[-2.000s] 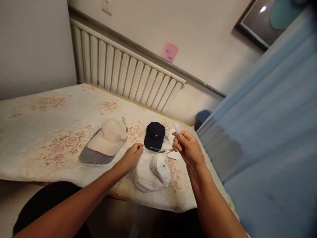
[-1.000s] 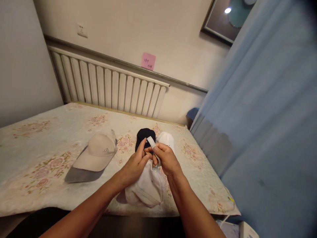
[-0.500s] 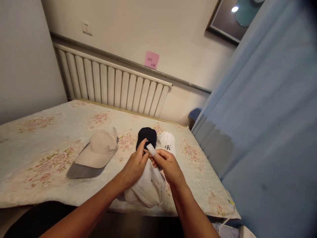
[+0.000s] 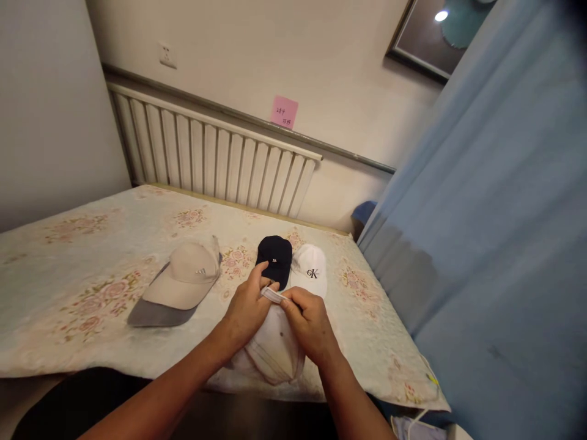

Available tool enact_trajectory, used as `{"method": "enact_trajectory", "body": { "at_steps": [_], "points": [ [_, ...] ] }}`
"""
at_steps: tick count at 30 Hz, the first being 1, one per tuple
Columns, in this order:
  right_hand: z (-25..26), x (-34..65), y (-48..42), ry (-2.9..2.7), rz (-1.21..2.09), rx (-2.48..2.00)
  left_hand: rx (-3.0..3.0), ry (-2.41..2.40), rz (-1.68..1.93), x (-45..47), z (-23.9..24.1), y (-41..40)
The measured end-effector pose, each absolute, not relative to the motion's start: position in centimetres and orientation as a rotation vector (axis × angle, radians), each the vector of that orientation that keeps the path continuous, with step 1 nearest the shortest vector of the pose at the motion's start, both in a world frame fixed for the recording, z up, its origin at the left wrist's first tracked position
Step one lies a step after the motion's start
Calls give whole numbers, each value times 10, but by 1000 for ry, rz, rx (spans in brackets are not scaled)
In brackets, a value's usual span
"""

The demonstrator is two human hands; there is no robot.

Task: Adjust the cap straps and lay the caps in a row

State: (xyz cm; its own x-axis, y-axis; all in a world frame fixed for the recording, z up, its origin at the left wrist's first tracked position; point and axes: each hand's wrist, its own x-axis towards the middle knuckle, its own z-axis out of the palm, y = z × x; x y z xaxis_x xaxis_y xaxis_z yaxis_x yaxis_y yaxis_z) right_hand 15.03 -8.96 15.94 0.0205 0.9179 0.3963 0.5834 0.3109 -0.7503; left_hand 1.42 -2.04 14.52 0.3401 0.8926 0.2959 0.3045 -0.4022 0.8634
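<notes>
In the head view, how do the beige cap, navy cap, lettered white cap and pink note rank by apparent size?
1. beige cap, clearly largest.
2. navy cap and lettered white cap: alike, not ranked apart.
3. pink note, smallest, but farthest from the camera.

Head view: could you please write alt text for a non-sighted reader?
Left hand and right hand pinch a white fabric strap above a white cloth cap on a floral tablecloth; beyond: beige cap, navy cap, lettered white cap.
</notes>
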Motion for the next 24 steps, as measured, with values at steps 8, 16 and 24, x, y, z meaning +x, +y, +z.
{"method": "enact_trajectory", "body": {
  "at_steps": [8,16,24],
  "points": [
    [162,142,-94,-1708,357,-1386,1828,1069,1073,8,151,-24],
    [165,138,-94,-1671,400,-1412,1815,1045,1096,4,148,-24],
    [165,142,-92,-1524,569,-1366,1651,861,989,-6,143,-20]
  ]
}}
